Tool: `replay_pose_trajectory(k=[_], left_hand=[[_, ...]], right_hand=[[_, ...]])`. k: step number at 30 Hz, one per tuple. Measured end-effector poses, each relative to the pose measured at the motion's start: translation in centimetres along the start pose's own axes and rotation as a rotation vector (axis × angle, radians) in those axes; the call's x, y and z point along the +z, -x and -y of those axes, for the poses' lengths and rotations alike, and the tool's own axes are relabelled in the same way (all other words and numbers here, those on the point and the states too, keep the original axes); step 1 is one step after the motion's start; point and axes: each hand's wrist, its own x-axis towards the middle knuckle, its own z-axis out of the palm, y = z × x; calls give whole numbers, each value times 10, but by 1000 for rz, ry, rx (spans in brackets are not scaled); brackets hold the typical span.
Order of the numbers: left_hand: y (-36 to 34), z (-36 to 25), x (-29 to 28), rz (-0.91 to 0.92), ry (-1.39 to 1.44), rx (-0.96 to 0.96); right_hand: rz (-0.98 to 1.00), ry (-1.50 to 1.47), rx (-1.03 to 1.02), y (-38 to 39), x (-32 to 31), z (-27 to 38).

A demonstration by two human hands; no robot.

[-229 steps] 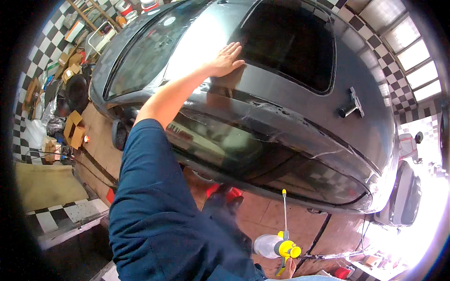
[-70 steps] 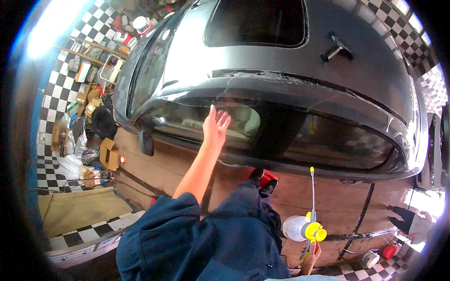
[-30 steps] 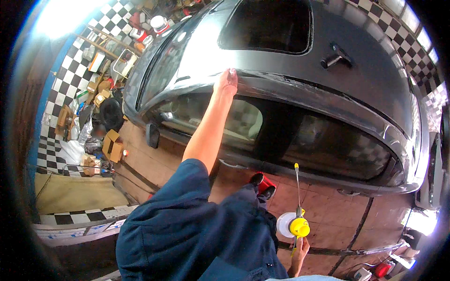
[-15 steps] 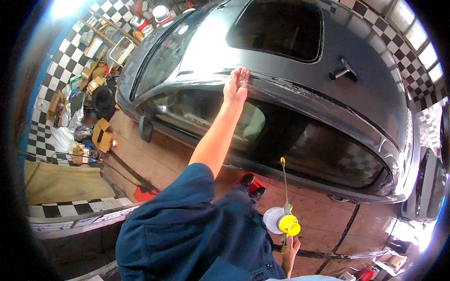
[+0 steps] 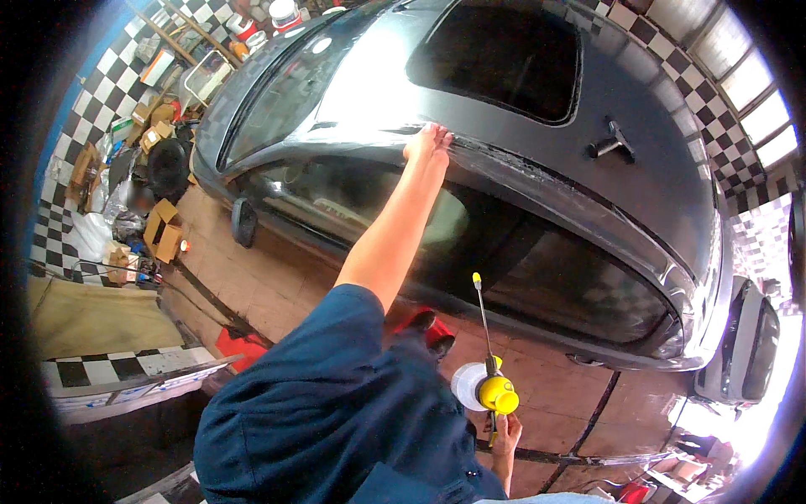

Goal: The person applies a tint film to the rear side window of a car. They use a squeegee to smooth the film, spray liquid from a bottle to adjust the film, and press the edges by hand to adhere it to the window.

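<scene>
My left hand (image 5: 428, 143) is stretched out to the near roof edge of the dark grey car (image 5: 651, 223), its fingers lying on the rail below the sunroof (image 5: 495, 59), where a streaky, wrinkled film or wet strip (image 5: 512, 161) runs along. It holds nothing that I can see. Low in the view, my right hand (image 5: 506, 435) grips the handle of a clear pump sprayer with a yellow top (image 5: 499, 395); its long metal wand points up toward the side windows. A black T-shaped tool (image 5: 613, 143) lies on the roof to the right.
Cardboard boxes (image 5: 164, 231), a tyre (image 5: 168, 164), buckets and bags crowd the checkered wall at left. A ledge (image 5: 134, 386) borders a dark recess at lower left. My feet stand on red footing (image 5: 432, 328) beside the car. A detached dark car part (image 5: 739, 340) is at right.
My left hand has gone from the middle of the roof down over the side window, then back up to the roof edge. My right hand keeps hold of the sprayer.
</scene>
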Motion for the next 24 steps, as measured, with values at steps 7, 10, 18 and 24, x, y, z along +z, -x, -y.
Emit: replay_pose_trajectory(k=[7,10,18,24], left_hand=[[6,0,-12,168,58,-8],[13,0,-13,210,68,-3],[1,-4,-27,396,127,-62],[10,-19,-9,142,-9,-158]], right_hand=[[43,-49,23,-2,10,2],[56,-45,16,-5,22,14],[144,-154,-21,-25,56,29],[179,-155,-147,-51,83,28]])
